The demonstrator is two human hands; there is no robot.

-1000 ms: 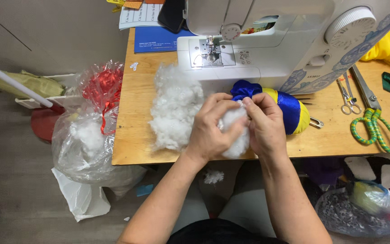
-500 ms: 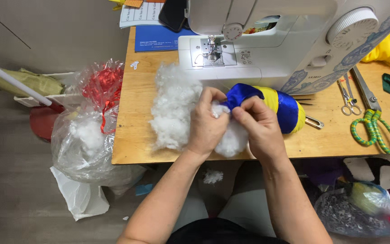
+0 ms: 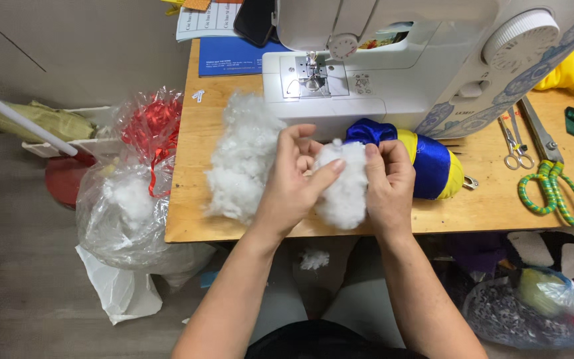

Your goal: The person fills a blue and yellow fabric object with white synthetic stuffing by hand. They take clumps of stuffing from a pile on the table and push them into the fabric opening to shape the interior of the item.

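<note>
My left hand [image 3: 293,179] and my right hand [image 3: 388,183] both grip a clump of white fibre stuffing [image 3: 343,189] above the front edge of the wooden table [image 3: 187,219]. Behind my right hand lies a stuffed blue and yellow satin pouch [image 3: 430,163], its gathered blue opening next to the clump. A larger pile of loose white stuffing [image 3: 240,156] rests on the table just left of my left hand.
A white sewing machine [image 3: 400,60] stands behind the hands. Small snips [image 3: 514,143] and green-handled scissors [image 3: 553,183] lie at the right. A clear plastic bag of stuffing with red ribbon [image 3: 131,193] hangs off the table's left side. A bit of stuffing [image 3: 313,259] lies on the floor.
The clump of stuffing has been drawn out larger between my hands, and my left thumb now lies across it. The blue and yellow pouch stays in place.
</note>
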